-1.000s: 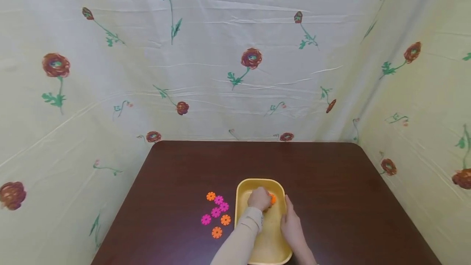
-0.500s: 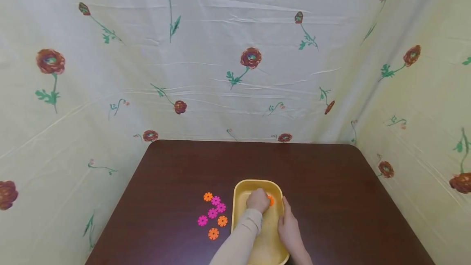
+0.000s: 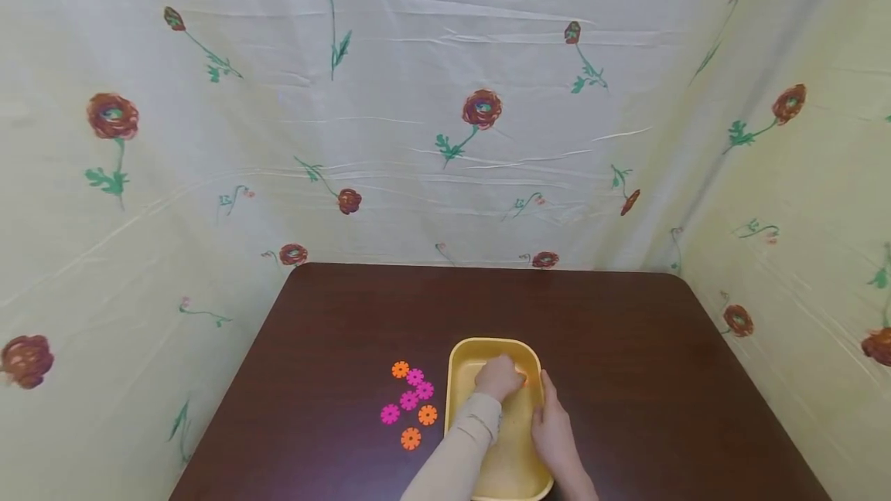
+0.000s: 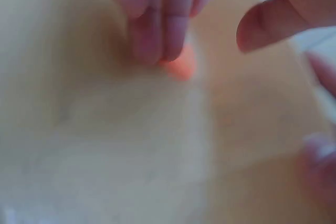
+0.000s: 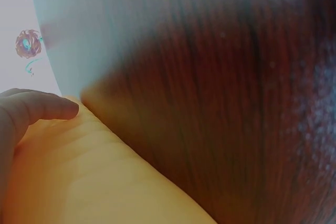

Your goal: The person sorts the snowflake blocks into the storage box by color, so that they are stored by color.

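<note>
1. Centrally, an orange piece (image 4: 179, 66) lies on the floor of a yellow tray (image 3: 459, 354), near the tray's far end; only a small part of it shows in the head view (image 3: 524, 382).
2. Left hand (image 3: 498, 377): reaches into the tray, fingertips (image 4: 157, 45) bunched together and pressed on the orange piece, thumb held apart; a beige sleeve (image 3: 459, 447) covers the forearm.
3. Right hand (image 3: 553, 431): rests along the tray's right rim, fingers straight, thumb (image 5: 44, 106) lying on the yellow edge.
4. Yellow tray: stands on a dark brown table (image 3: 626, 346), at its near edge.
5. Flower-shaped discs: three orange (image 3: 400, 369) and four pink (image 3: 414, 377), clustered on the table just left of the tray.
6. Background: cream cloth printed with red flowers (image 3: 480, 108), hung behind and beside the table.
</note>
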{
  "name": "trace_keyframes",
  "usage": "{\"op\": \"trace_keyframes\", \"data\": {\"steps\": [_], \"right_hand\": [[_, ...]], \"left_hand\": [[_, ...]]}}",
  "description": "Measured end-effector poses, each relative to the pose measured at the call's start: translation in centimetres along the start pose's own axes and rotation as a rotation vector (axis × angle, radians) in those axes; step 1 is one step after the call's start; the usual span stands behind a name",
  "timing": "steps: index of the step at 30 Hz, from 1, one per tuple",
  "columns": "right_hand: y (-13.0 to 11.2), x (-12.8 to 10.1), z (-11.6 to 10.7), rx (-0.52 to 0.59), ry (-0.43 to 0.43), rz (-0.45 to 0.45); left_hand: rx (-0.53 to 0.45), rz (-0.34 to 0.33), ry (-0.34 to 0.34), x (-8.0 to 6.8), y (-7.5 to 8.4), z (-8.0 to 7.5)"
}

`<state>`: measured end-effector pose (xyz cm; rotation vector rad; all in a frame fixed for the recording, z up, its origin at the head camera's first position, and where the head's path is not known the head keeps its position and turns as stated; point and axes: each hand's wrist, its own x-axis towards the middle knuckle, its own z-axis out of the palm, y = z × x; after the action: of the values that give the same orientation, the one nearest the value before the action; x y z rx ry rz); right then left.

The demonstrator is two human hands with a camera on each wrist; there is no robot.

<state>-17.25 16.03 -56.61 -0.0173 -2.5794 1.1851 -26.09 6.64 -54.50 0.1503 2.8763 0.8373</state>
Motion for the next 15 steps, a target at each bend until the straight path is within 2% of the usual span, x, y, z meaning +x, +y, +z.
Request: {"op": "trace_keyframes", "data": {"steps": [4,7,11,15], "right_hand": [[0.0,0.1,-0.1,0.01,-0.018,0.013],[-0.1,0.2,-0.2,0.009,-0.02,0.0],[-0.3,0.1,-0.2,0.007,-0.012,-0.022],[-0.4,-0.1,-0.2,0.007,0.001,-0.024]], "left_hand": [[0.016,0.031,-0.029,-0.4,1.1,-1.7],[-0.01,0.058,-0.011,-0.7,1.8,-3.3],[-0.062,0.094,0.084,-1.0,1.8,-5.8],[-0.047,0.116,0.226,-1.3,0.5,-8.3]]}}
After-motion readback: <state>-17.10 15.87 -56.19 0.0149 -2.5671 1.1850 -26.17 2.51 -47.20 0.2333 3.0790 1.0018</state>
